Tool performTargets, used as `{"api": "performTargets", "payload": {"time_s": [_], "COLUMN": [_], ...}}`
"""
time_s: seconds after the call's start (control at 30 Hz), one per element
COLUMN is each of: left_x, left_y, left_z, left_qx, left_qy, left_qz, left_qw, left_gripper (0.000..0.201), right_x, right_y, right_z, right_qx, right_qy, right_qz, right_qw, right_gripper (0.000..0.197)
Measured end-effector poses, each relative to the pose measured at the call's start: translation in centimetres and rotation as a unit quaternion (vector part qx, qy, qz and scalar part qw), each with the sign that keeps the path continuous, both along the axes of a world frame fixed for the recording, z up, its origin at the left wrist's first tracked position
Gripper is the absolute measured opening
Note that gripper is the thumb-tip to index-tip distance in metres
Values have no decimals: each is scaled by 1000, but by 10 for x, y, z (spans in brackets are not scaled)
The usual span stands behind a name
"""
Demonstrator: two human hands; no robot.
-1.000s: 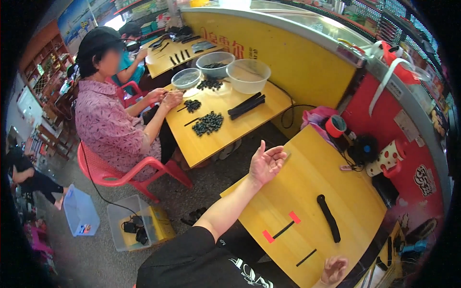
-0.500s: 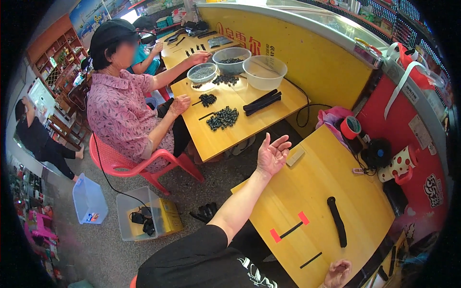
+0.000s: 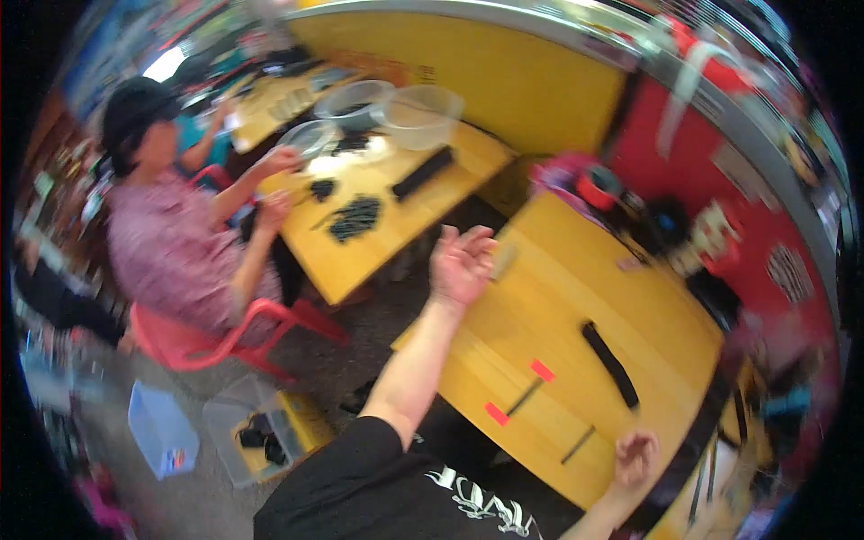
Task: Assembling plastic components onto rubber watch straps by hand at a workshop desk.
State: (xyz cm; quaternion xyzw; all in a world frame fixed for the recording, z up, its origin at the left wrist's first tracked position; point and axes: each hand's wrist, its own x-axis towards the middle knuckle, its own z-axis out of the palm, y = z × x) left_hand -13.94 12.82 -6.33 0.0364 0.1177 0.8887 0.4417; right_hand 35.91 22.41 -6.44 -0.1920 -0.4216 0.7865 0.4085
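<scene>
My left hand (image 3: 462, 261) is raised, palm up, over the far left edge of the yellow table (image 3: 585, 279). Its fingers are apart and loosely bent, with nothing in them. A small pale block (image 3: 504, 259) lies just to its right. Over the near right part of the table is my right hand (image 3: 635, 455), palm up with loosely curled fingers, blurred but holding nothing visible. A long black fabric strip (image 3: 610, 364) lies beyond it. To its left are a thin black line (image 3: 579, 445) and another dark line (image 3: 526, 396) with a red tab at each end.
At a second table (image 3: 315, 261) on the left, a person in a pink patterned shirt (image 3: 171, 234) sits on a red chair (image 3: 193, 337). Small black pieces (image 3: 354, 219) and clear tubs (image 3: 423, 117) stand there. A blue bin (image 3: 162, 430) and a clear bin (image 3: 225, 441) sit on the floor.
The view has swung and blurred, shifting the tables left. My right hand and forearm show more fully, higher over the table. The seated person's hands have come closer together.
</scene>
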Motion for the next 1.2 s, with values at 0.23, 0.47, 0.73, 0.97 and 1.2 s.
{"api": "performTargets", "payload": {"time_s": [0.23,0.47,0.73,0.97,1.2], "left_x": [-20,1,16,78,203], "left_y": [-3,13,8,6,73], "left_z": [-5,-1,10,41,97], "left_qx": [90,37,-22,-208,-38], "left_qy": [85,91,101,517,915], "left_qz": [-83,-98,-78,-35,31], "left_qw": [989,990,992,829,400], "left_gripper": [63,61,53,29,26], "right_x": [-26,-12,-11,-13,-14], "right_y": [5,9,9,15,13], "right_z": [20,29,22,20,30], "right_qx": [9,-16,-60,-94,-80], "right_qy": [9,98,83,82,43], "right_qz": [-25,-107,-151,-183,-206], "right_qw": [1000,989,983,975,974], "right_gripper": [33,29,24,17,16]}}
